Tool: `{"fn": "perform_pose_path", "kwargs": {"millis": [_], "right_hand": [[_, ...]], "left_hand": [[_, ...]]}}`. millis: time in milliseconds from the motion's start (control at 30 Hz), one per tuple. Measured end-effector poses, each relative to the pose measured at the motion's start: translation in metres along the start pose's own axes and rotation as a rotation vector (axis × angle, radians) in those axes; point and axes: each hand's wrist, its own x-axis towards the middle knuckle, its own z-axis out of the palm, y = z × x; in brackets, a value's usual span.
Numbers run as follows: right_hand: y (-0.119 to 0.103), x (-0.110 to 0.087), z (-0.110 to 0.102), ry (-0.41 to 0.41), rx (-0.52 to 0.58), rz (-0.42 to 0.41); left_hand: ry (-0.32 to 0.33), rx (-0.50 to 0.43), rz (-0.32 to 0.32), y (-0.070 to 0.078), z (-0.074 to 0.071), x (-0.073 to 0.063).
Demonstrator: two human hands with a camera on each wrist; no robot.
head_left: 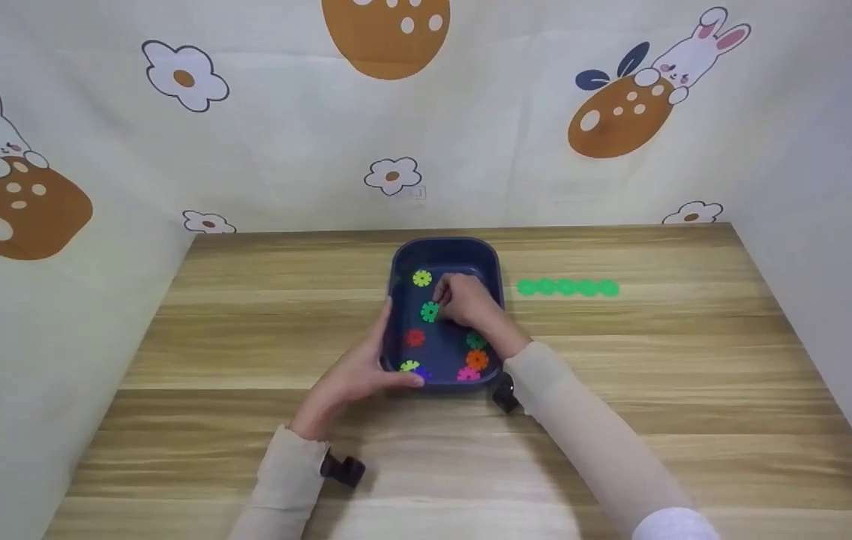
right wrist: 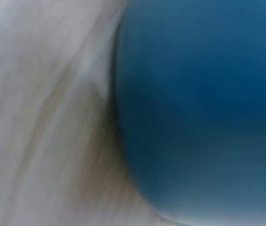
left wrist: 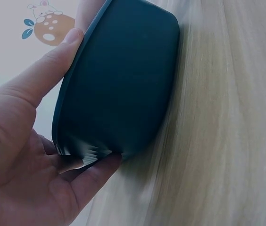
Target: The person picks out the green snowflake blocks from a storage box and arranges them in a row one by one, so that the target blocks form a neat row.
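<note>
A deep navy-blue plastic bin stands on the table with small notched plastic discs scattered inside. My left hand grips its near left corner, thumb along the near rim and fingers against the left side; the left wrist view shows the bin's outer wall between thumb and fingers. Reaching in over the right rim, my right hand has curled fingers and pinches a green disc at its edge. A yellow disc lies beyond it, a red disc nearer. The right wrist view shows only the bin's blurred outside.
Right of the bin, several green discs form a straight row on the wooden table. An orange disc, a pink disc and another green disc lie in the bin's near right. Patterned cloth encloses the back and sides.
</note>
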Motion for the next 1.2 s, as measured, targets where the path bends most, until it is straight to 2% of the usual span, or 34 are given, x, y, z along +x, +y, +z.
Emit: {"fn": "perform_pose_path", "kwargs": {"millis": [167, 367, 667, 800, 933, 1067, 1200], "right_hand": [[-0.003, -0.002, -0.001, -0.021, 0.057, -0.014], [-0.011, -0.001, 0.002, -0.038, 0.158, -0.028], [-0.002, -0.007, -0.010, 0.044, 0.381, -0.092], [0.001, -0.018, -0.025, 0.063, 0.546, -0.135], [0.011, -0.034, -0.053, 0.082, 0.683, -0.143], [0.037, -0.042, -0.085, 0.151, 0.770, -0.113], [0.071, -0.045, -0.108, 0.199, 0.793, -0.060]], "left_hand": [[-0.020, 0.015, 0.023, 0.001, -0.003, 0.001], [-0.021, 0.048, 0.009, 0.004, -0.012, -0.005], [-0.013, 0.039, -0.015, 0.005, -0.002, -0.003], [-0.012, 0.027, -0.012, 0.004, 0.002, -0.001], [-0.015, 0.037, -0.013, 0.004, 0.003, 0.000], [0.009, 0.041, -0.001, 0.005, 0.002, 0.002], [0.028, 0.035, -0.006, 0.002, 0.002, -0.003]]}}
